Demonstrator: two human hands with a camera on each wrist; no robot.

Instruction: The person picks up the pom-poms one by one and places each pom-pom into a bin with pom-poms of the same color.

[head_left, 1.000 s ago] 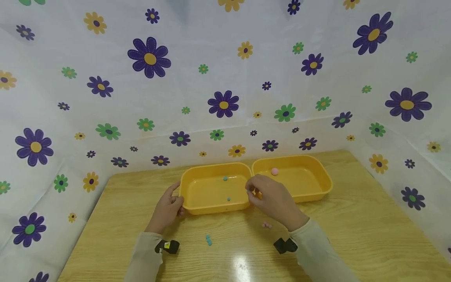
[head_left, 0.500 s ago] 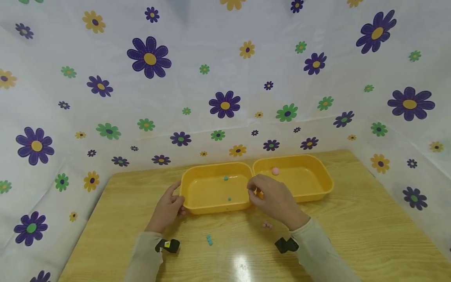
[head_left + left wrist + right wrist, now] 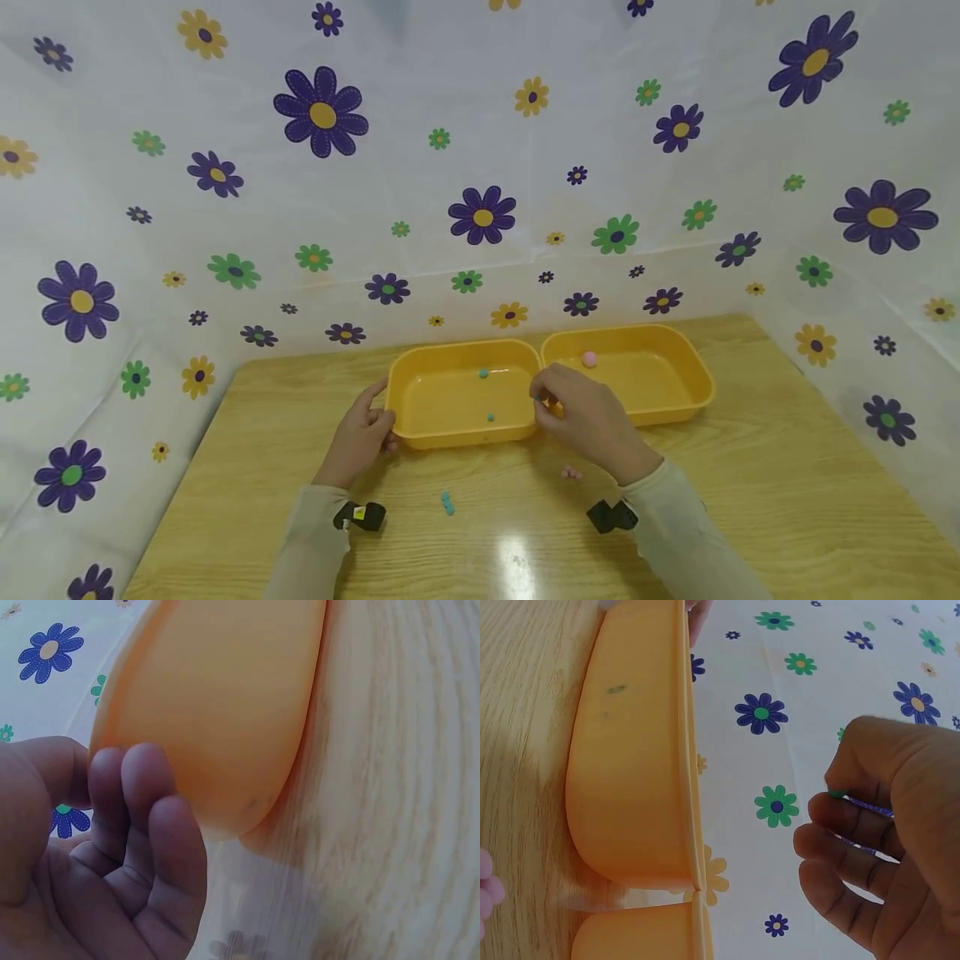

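My left hand (image 3: pixel 358 437) grips the left end of the left yellow tray (image 3: pixel 450 436), thumb at the rim and curled fingers against the outer wall. Two small teal balls (image 3: pixel 483 374) lie apart in this tray. Above the tray's right end, my right hand (image 3: pixel 588 417) pinches a tiny green-blue ball (image 3: pixel 836 793) between thumb and forefinger; only a sliver of it shows in the right wrist view. Its other fingers are loosely bent. In the right yellow tray (image 3: pixel 678 412) sits a larger pink ball (image 3: pixel 589 359).
Both trays stand side by side on the wooden table (image 3: pixel 757 467), near the flowered cloth (image 3: pixel 420 183) at the back. Closer to me lie a short row of joined blue beads (image 3: pixel 447 503) and a small pink cluster (image 3: pixel 572 472).
The head view has tipped slightly, so the trays and cloth sit a little higher in it. Both hands keep their places and holds.
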